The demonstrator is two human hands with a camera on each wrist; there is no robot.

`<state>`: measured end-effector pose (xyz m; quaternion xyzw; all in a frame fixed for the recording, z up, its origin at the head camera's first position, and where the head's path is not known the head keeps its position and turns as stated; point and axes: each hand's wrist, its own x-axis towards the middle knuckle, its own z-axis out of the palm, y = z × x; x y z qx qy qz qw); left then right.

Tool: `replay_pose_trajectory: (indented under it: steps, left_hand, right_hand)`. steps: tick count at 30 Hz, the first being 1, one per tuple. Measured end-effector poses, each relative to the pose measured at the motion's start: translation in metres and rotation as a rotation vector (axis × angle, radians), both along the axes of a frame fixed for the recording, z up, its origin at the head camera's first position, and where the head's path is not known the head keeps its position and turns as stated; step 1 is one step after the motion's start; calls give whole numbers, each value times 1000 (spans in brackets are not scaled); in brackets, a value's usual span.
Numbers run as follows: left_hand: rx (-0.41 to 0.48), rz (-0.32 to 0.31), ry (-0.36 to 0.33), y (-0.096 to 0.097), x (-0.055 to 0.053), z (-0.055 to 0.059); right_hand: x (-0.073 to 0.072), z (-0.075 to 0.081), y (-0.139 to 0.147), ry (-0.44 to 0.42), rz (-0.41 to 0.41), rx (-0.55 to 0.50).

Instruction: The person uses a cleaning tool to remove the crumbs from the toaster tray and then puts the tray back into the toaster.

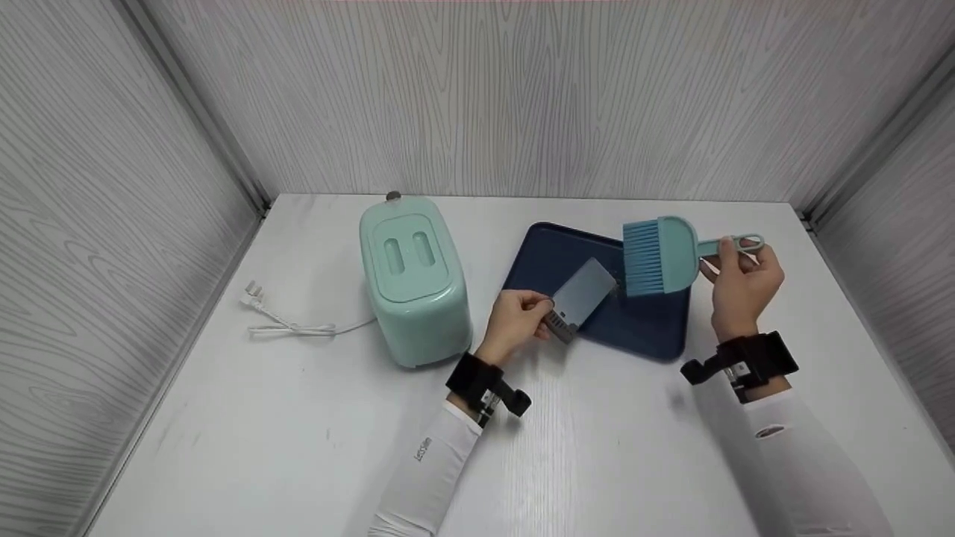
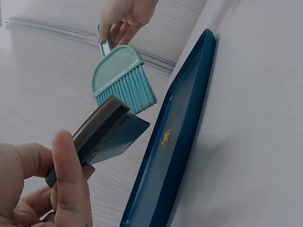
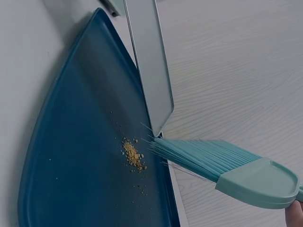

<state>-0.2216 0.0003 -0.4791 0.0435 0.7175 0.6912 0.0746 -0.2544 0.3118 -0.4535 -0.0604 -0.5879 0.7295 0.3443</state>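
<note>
My left hand [image 1: 516, 321] pinches the dark end of a flat grey crumb tray [image 1: 586, 289], held tilted over the near part of a navy tray [image 1: 548, 246]. My right hand [image 1: 742, 287] grips the handle of a teal hand brush [image 1: 677, 257], its bristles pointing left. In the right wrist view the bristle tips [image 3: 161, 145] are close to the far end of the crumb tray; whether they touch is unclear. A small heap of yellowish crumbs [image 3: 131, 153] lies on the navy tray beneath them.
A mint-green toaster [image 1: 425, 328] with two covered slots stands left of the navy tray. Its white cord [image 1: 295, 328] lies bundled on the table, plug [image 1: 252, 294] to the left. Wood-grain panels [image 1: 507, 104] enclose the white table [image 1: 597, 432] at the back and sides.
</note>
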Motion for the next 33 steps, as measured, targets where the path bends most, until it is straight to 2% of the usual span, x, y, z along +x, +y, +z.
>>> replay_pose_trajectory:
  steps: [6, 11, 17, 24, 33]
  left_hand:
    - [-6, 6, -4, -1, 0, 1]
    - [-10, 12, -8, -1, 0, 2]
    - [2, 20, -8, 0, 1, 1]
    - [62, 13, -22, 0, 2, 0]
    - [60, 26, -25, -2, 8, -2]
  right_hand:
    - [7, -4, 8, -25, 28, -108]
    - [12, -8, 15, -68, 20, -188]
    - [17, -11, 19, -126, 18, -236]
    - [23, -11, 21, -156, 24, -291]
    - [29, -12, 27, -214, 12, -325]
